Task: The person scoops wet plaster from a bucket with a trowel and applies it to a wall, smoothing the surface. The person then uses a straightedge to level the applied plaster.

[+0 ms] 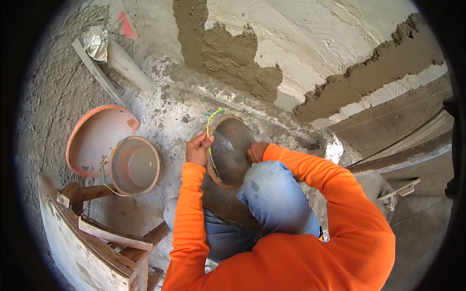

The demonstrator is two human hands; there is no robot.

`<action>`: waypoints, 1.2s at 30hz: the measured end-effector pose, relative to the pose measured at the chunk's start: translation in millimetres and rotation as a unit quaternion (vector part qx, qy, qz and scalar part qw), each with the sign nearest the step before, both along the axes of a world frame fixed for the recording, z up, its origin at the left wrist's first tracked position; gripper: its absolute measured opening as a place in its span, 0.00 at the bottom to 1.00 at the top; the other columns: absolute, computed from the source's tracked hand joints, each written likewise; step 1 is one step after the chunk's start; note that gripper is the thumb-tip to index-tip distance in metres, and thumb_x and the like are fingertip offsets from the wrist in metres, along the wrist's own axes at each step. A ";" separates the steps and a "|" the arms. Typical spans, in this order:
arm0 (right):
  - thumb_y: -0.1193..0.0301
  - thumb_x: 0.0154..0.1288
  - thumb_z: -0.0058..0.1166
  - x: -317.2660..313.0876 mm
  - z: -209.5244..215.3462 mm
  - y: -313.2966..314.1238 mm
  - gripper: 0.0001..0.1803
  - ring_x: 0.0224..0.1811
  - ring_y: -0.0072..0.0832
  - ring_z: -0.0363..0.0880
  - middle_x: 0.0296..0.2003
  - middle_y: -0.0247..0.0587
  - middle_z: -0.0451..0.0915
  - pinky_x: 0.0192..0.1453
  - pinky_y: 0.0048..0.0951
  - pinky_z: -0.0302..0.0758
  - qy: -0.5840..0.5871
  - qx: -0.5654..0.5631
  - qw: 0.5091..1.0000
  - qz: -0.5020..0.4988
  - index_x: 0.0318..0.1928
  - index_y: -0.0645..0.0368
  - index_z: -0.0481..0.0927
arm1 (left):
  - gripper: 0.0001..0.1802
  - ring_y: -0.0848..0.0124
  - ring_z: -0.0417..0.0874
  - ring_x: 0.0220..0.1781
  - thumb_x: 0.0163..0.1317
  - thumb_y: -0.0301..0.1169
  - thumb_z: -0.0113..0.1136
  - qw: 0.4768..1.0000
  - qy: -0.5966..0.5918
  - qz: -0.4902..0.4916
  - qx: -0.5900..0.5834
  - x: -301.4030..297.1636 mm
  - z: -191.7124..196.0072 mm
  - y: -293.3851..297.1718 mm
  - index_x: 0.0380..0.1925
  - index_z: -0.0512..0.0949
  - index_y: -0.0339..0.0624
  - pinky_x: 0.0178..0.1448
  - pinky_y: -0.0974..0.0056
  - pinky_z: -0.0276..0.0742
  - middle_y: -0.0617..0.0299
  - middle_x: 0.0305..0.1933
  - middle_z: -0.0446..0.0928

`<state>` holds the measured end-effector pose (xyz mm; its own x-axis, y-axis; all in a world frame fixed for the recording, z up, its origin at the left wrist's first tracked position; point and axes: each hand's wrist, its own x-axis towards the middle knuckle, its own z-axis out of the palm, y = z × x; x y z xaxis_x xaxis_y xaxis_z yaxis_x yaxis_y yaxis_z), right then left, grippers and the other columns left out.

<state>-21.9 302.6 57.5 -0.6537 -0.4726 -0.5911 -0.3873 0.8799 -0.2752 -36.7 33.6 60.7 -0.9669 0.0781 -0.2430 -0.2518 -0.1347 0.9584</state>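
1. This looked like a building site where plastering was being done.
2. Ragged brown mortar patches (pixel 238 58) covered parts of a pale wall (pixel 301 36).
3. Spatter marked the rough floor (pixel 167 99).
4. The held bucket (pixel 238 130) was grimy; nearby were a stained basin (pixel 92 145) and a rough timber frame (pixel 112 235).

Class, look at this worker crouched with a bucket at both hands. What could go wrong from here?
1. The left hand holds the rim side of the bucket near its yellow cord; if that grip slipped, the bucket might drop.
2. The second bucket has a cord loop hanging outside its rim, which could snag.
3. Dark plaster on the wall might shed bits onto the floor.
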 end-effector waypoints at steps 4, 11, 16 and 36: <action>0.55 0.65 0.52 39.9 -24.0 -2.6 0.16 0.42 0.49 0.84 0.36 0.50 0.85 0.48 0.48 0.78 -0.005 -0.197 0.979 -0.061 0.44 0.51 0.82 | 0.22 0.79 0.77 0.45 0.65 0.30 0.65 0.999 0.009 0.015 -0.043 -1.1 -1.5 -7.5 0.58 0.78 0.34 0.54 0.72 0.73 0.64 0.47 0.82; 0.47 0.66 0.53 39.0 4.1 -10.9 0.22 0.44 0.49 0.83 0.33 0.49 0.84 0.48 0.48 0.76 0.024 -0.123 0.985 -0.122 0.48 0.51 0.78 | 0.23 0.76 0.78 0.51 0.65 0.30 0.65 0.996 0.004 0.082 -0.026 -7.3 -4.0 -37.2 0.59 0.77 0.34 0.58 0.71 0.72 0.60 0.53 0.82; 0.45 0.65 0.53 32.7 30.5 -15.0 0.25 0.44 0.52 0.83 0.34 0.52 0.84 0.48 0.50 0.76 0.028 -0.095 0.984 -0.148 0.49 0.51 0.80 | 0.22 0.75 0.79 0.50 0.65 0.28 0.65 0.993 0.000 0.120 0.008 -5.4 -28.5 -59.7 0.57 0.78 0.32 0.59 0.69 0.72 0.61 0.51 0.82; 0.60 0.65 0.62 -7.9 144.4 127.0 0.17 0.18 0.27 0.75 0.20 0.42 0.78 0.24 0.33 0.73 0.084 -0.138 0.832 -0.531 0.42 0.63 0.83 | 0.24 0.75 0.79 0.50 0.66 0.34 0.65 0.992 -0.004 0.118 -0.043 -3.4 -51.3 -87.4 0.59 0.78 0.37 0.56 0.70 0.73 0.62 0.52 0.81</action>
<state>-29.7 429.6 201.9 -0.8510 0.3223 -0.4146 0.5155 0.6627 -0.5431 -40.1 -53.8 9.5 -0.9539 -0.1714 -0.2465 -0.2303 -0.1091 0.9670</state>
